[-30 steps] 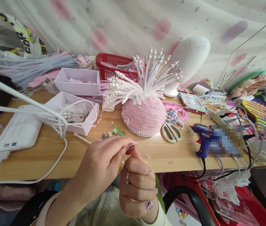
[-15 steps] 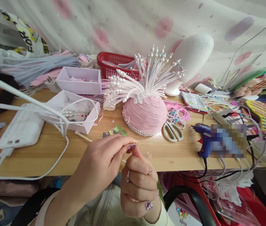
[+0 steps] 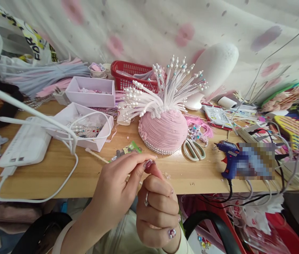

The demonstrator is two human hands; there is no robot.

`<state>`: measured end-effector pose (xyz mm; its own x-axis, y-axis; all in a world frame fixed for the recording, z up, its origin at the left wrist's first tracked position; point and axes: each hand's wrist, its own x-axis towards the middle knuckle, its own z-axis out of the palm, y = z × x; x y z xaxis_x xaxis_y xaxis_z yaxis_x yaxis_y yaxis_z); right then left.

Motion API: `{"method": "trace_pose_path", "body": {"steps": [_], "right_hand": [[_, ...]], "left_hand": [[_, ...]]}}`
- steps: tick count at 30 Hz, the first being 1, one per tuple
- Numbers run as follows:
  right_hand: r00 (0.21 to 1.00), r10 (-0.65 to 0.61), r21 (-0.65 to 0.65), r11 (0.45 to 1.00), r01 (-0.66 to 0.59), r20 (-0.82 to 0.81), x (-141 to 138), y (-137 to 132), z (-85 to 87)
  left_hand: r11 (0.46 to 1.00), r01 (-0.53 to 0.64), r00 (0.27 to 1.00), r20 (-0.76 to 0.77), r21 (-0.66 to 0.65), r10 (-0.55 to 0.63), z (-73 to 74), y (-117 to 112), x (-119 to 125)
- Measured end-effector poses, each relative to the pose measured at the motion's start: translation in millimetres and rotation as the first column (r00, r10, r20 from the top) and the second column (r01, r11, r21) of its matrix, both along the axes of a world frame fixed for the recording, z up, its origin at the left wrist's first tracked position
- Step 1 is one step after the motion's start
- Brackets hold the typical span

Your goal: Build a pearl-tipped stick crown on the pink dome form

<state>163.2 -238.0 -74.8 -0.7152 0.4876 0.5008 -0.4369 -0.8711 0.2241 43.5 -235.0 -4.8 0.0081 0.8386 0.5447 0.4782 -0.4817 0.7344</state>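
Observation:
My left hand [image 3: 121, 180] reaches in from the lower left, its thumb and fingers pinched together. My right hand [image 3: 157, 211], with a ring on one finger, is curled like a fist, its thumb and forefinger meeting the left fingertips. What is between the fingertips is too small or hidden. A thin stick [image 3: 96, 155] passes behind my left hand towards the right; whether it is held or lies on the table I cannot tell. Beyond the hands stands a pink yarn-wrapped dome [image 3: 163, 130] with a pearl-beaded rim. White stems tipped with pearls [image 3: 136, 97] fan out from its top.
Scissors [image 3: 193, 150] lie right of the dome, and a blue glue gun [image 3: 228, 158] with cables is further right. On the left are two lilac boxes [image 3: 89, 97] with beads and a white power bank [image 3: 24, 143]. A red basket [image 3: 128, 67] and white head form [image 3: 218, 67] stand behind.
The view has shifted slightly. Both hands keep their pinch together, with only tiny movement at the fingertips. Nothing on the table has visibly moved.

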Motion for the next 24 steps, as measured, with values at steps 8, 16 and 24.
{"method": "trace_pose_path", "body": {"steps": [8,16,24], "right_hand": [[0.906,-0.010,-0.026,0.999,0.024,0.424,4,-10,-32.1],[0.993,-0.095,-0.054,0.994,0.091,-0.066,-7,-5,-8.5],[0.973,-0.097,-0.052,0.995,0.088,-0.209,-17,-1,15.7]], "left_hand": [[0.995,0.081,0.984,-0.167,0.056,-0.070,4.7,4,-12],[0.983,-0.118,0.985,-0.111,0.138,0.134,-6.5,-3,8],[0.981,-0.161,0.983,-0.071,0.104,0.169,-6.2,-5,13]]}}
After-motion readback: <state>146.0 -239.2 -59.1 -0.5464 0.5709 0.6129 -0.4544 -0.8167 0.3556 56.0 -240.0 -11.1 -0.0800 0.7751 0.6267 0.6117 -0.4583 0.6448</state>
